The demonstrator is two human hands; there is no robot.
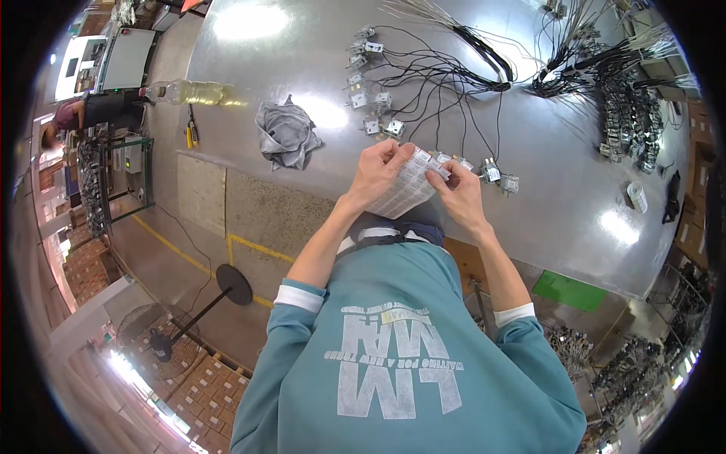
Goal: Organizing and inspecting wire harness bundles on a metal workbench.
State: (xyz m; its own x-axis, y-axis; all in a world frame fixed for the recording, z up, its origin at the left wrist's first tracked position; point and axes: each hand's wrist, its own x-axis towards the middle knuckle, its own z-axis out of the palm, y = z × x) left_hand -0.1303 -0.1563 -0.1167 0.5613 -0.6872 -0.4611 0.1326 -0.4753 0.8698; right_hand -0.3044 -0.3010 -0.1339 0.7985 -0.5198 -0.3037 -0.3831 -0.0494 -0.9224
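A sheet of small white labels (406, 189) is in my hands at the table's near edge, its lower part hanging toward my waist. My left hand (376, 172) is closed on the sheet's upper left edge, thumb on top. At the upper right corner, my right hand (458, 191) pinches the sheet between thumb and fingers; whether a single label is lifted there is too small to tell. Just beyond lie several small metal box-shaped parts on black cables (393, 127). Another such part with a white label (491, 174) is right of my right hand.
A grey cloth (286, 135), a bottle of yellowish liquid (189, 92) and a yellow-black hand tool (191, 130) lie left on the metal table (560, 193). Cable bundles (560, 83) and a pile of metal parts (631, 125) are far right, with a white roll (637, 197) nearer. A fan (159, 344) stands behind left.
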